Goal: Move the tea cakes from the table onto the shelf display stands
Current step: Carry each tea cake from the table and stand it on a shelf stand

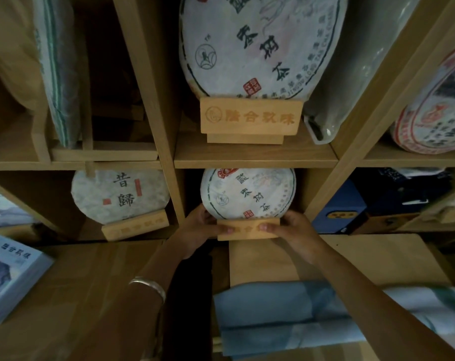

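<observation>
A round paper-wrapped tea cake (248,194) stands upright on a small wooden display stand (247,229) in the lower middle shelf compartment. My left hand (204,225) grips the stand's left end, thumb on its front. My right hand (290,229) grips the right end the same way. A larger tea cake (257,45) sits on its stand (251,118) in the compartment above. Another tea cake (120,195) rests on a stand (135,227) in the lower left compartment.
The wooden shelf (255,158) has upright dividers on both sides of my hands. A red-patterned tea cake (434,115) is at upper right, a blue box (364,201) at lower right. Below lie a light blue box (11,274) and blue wrapped packages (286,316).
</observation>
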